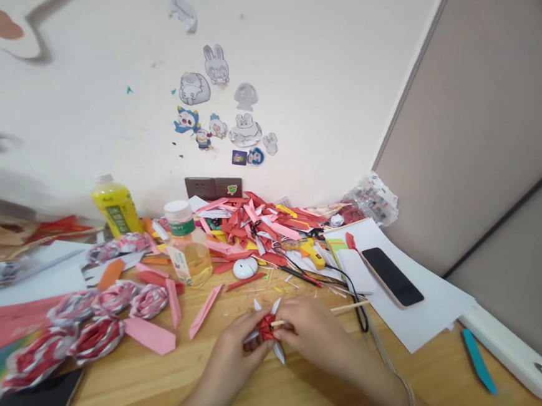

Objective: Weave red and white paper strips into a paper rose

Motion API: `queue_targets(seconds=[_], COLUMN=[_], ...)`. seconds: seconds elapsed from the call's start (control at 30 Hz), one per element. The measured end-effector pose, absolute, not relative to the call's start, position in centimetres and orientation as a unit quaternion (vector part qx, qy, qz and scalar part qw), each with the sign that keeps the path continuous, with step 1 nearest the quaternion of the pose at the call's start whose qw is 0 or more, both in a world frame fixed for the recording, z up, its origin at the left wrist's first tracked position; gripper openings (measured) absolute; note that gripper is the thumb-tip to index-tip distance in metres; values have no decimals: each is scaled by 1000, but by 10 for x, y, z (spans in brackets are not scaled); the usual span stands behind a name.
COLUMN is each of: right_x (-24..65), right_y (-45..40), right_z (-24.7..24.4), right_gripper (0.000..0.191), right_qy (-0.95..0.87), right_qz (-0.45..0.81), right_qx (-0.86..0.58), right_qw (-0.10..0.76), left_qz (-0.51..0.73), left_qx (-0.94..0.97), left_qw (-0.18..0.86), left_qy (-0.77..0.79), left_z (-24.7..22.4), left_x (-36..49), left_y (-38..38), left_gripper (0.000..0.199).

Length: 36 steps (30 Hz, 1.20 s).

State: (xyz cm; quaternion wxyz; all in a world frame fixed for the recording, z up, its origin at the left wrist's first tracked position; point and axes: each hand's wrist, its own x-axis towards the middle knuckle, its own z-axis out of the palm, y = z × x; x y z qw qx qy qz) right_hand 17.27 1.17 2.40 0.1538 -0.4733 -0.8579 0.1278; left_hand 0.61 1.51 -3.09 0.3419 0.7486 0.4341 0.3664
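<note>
Between my hands, low in the middle of the head view, is a small red and white folded-paper piece (pixel 265 326) with white pointed strips sticking out above and below. My left hand (pixel 241 340) grips it from the left side, thumb and fingers closed round its edge. In my right hand (pixel 304 325) a thin pale wooden stick (pixel 349 307) is pinched; its tip touches the red centre and its other end sticks out to the right. My fingers hide part of the paper piece.
Behind lies a heap of folded paper strips (pixel 249 223) with a yellow glue gun (pixel 310 252) and its cable. A jar (pixel 188 250), a yellow bottle (pixel 115 206) and rolled paper roses (pixel 96 339) stand left. A phone (pixel 393 276) lies right, on white paper (pixel 416 326).
</note>
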Motion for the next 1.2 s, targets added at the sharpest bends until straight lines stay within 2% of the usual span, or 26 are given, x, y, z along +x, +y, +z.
queue_targets(seconds=[0.53, 1.2], right_x=[173, 172], right_y=[12, 11], right_z=[22, 23], right_gripper=[15, 10], right_qy=[-863, -861], right_qz=[127, 104], right_qx=[-464, -483], right_qw=[152, 123], left_qz=[365, 366], left_qx=[748, 750], left_qw=[343, 334], left_qy=[435, 438], left_z=[-33, -30], left_x=[6, 6], left_y=[15, 15], left_gripper=[33, 34])
